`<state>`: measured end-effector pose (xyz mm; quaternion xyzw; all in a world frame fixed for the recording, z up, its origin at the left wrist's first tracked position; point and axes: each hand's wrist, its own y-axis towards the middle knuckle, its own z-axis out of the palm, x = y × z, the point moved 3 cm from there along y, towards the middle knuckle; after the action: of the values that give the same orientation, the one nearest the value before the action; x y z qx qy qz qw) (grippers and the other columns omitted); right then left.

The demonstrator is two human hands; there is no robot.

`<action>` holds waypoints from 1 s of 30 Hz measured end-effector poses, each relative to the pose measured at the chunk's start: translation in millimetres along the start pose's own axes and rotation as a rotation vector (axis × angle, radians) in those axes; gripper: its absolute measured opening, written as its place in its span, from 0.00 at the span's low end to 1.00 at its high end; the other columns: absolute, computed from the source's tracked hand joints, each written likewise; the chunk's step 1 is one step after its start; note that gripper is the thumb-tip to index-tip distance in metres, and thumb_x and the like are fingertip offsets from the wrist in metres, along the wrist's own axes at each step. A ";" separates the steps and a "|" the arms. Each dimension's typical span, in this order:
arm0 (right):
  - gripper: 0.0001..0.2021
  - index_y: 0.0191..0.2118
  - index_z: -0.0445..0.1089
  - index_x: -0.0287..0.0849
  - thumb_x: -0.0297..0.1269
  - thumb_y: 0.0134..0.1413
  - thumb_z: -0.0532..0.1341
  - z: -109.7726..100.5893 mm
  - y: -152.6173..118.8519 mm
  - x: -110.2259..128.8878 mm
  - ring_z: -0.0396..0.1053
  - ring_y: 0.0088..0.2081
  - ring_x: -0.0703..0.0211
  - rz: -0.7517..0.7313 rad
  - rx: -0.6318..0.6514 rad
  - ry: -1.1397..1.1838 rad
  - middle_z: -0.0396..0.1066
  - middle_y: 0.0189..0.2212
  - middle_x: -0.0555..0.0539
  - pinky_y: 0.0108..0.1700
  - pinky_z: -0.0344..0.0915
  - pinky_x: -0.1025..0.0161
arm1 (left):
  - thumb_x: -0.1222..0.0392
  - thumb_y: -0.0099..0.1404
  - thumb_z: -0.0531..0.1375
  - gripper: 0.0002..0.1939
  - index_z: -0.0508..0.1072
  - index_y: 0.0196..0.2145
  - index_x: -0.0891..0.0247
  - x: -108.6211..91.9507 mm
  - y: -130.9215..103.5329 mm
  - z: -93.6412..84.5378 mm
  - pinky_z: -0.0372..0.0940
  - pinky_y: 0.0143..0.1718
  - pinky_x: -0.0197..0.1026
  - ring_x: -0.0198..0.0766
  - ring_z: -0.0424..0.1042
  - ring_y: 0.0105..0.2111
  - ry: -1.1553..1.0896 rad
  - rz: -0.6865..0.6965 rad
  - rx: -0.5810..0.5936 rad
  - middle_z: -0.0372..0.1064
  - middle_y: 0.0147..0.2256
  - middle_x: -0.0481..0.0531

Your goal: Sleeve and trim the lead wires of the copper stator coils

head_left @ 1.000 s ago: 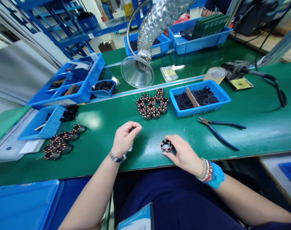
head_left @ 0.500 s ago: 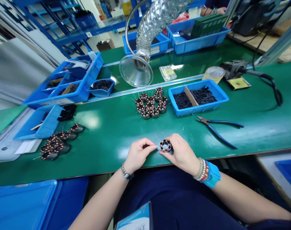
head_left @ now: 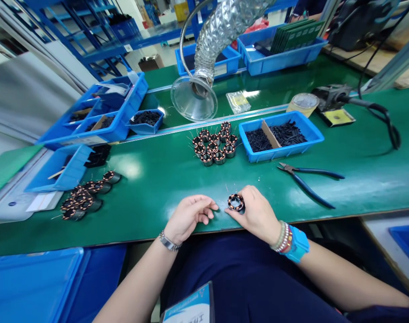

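My right hand (head_left: 256, 213) grips a copper-wound ring (head_left: 236, 202) between thumb and fingers, near the front edge of the green table. Thin wire ends stick up from the ring. To its left, a short gap away, my left hand (head_left: 192, 215) has its fingers loosely curled and apart, and nothing shows between them. Beyond the hands stands a group of similar wound rings (head_left: 212, 148). Another cluster of them (head_left: 79, 202) sits at the left. Cutting pliers (head_left: 305, 177) with blue handles lie to the right, their handles spread.
A blue bin (head_left: 281, 154) with black tubing pieces stands behind the pliers. A metal funnel (head_left: 193, 99) on a foil hose hangs over the table. More blue bins (head_left: 120, 128) are at the left, and a soldering iron stand (head_left: 335, 96) is at the right.
My left hand has drawn slightly away from the ring, and its pinched fingers have parted. My right hand still holds the ring. The whole view has shifted a little.
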<state>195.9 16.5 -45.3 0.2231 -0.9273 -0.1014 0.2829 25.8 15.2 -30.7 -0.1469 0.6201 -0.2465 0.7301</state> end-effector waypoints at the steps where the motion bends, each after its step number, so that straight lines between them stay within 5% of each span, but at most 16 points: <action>1: 0.14 0.33 0.58 0.39 0.45 0.48 0.58 0.0 0.0 -0.1 0.58 0.33 0.55 -0.001 0.001 -0.002 0.61 0.29 0.45 0.34 0.59 0.59 | 0.59 0.52 0.61 0.10 0.70 0.25 0.70 -1.3 1.0 2.1 0.59 0.16 0.29 0.28 0.66 0.20 -0.001 -0.018 0.017 0.70 0.26 0.54; 9: 0.14 0.33 0.58 0.39 0.46 0.48 0.58 0.5 0.0 -0.5 0.58 0.32 0.55 -0.013 -0.017 0.007 0.61 0.29 0.45 0.32 0.58 0.60 | 0.62 0.50 0.60 0.07 0.68 0.22 0.70 -5.5 9.4 9.2 0.59 0.15 0.28 0.28 0.65 0.18 0.045 -0.050 0.066 0.69 0.24 0.52; 17: 0.14 0.33 0.58 0.39 0.45 0.47 0.59 0.5 0.4 -2.3 0.59 0.33 0.55 0.008 -0.001 0.014 0.61 0.29 0.45 0.34 0.59 0.60 | 0.61 0.52 0.60 0.08 0.68 0.23 0.70 -11.8 5.5 -5.8 0.59 0.16 0.28 0.27 0.65 0.18 0.088 0.055 -0.038 0.68 0.23 0.51; 22: 0.16 0.33 0.59 0.39 0.48 0.47 0.58 -0.5 -1.3 1.8 0.59 0.32 0.54 0.020 -0.026 -0.028 0.61 0.28 0.44 0.32 0.60 0.58 | 0.61 0.53 0.61 0.15 0.65 0.37 0.66 2.5 -2.3 6.2 0.66 0.33 0.36 0.34 0.69 0.33 0.129 0.178 -0.092 0.69 0.34 0.53; 26: 0.18 0.40 0.59 0.36 0.47 0.49 0.56 -5.6 -7.7 6.2 0.61 0.35 0.53 -0.001 0.022 0.010 0.63 0.32 0.41 0.36 0.62 0.55 | 0.65 0.51 0.62 0.23 0.60 0.45 0.63 18.5 1.9 31.0 0.58 0.49 0.42 0.37 0.65 0.46 0.153 0.321 -0.033 0.65 0.44 0.55; 30: 0.26 0.51 0.53 0.36 0.47 0.49 0.56 -35.1 -14.6 -26.2 0.62 0.42 0.49 -0.028 -0.028 -0.051 0.63 0.41 0.37 0.42 0.62 0.51 | 0.67 0.52 0.61 0.23 0.58 0.46 0.63 16.5 12.5 35.2 0.57 0.50 0.43 0.38 0.66 0.45 0.056 0.300 0.055 0.65 0.45 0.56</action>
<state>240.5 13.8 -33.6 0.2294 -0.9294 -0.1242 0.2609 64.3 13.4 -44.3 -0.0258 0.6481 -0.1557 0.7451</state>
